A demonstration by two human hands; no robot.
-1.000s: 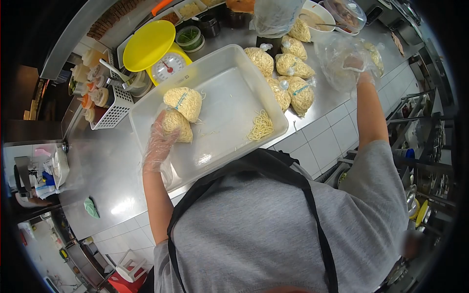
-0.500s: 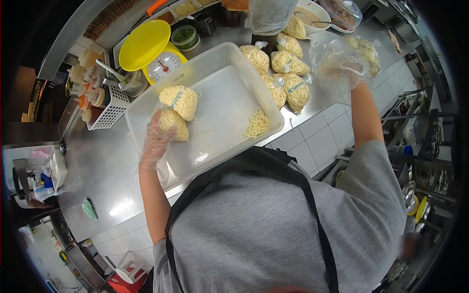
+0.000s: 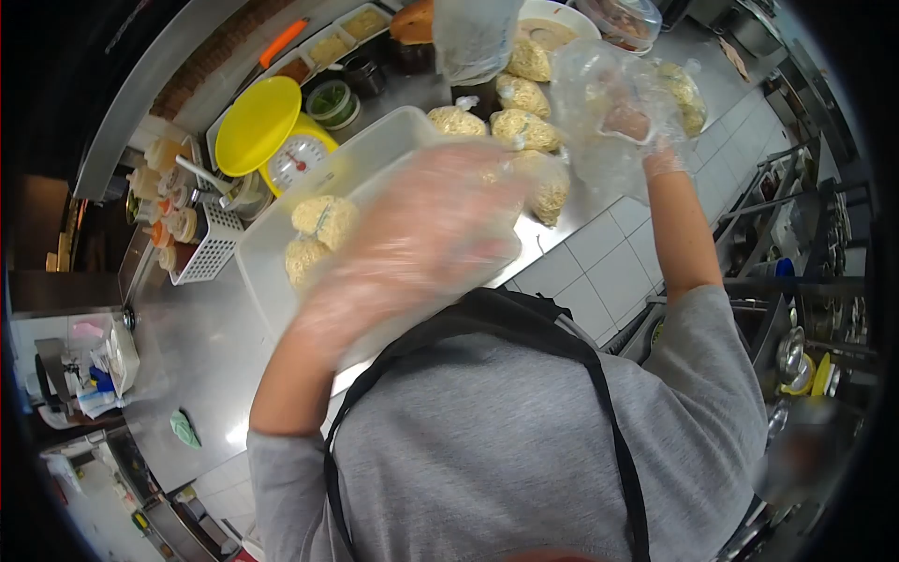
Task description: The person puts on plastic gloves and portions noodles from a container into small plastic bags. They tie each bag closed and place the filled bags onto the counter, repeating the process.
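My left hand [image 3: 426, 220], in a clear plastic glove, is smeared by motion above the pale plastic tray [image 3: 370, 155]. It hides much of the tray, and its finger pose does not show clearly. Two bags of noodles [image 3: 325, 222] rest in the tray's left end. On the right, my gloved right hand [image 3: 626, 122] is closed on a crumpled clear plastic bag [image 3: 585, 94], which partly covers the fingers. Several more filled noodle bags [image 3: 524, 129] lie on the counter between the tray and that hand.
A yellow-topped scale [image 3: 295, 161] stands behind the tray, beside a tub of chopped greens [image 3: 332, 103]. Squeeze bottles fill a white basket [image 3: 211, 245] on the left. At the back are a white bowl [image 3: 560, 26] and a lidded container [image 3: 623, 23]. A green cloth [image 3: 184, 428] lies front left.
My left hand has let go of the noodle bag in the tray and swung right across it. My right hand stays with the plastic bag, while the whole view has shifted slightly.
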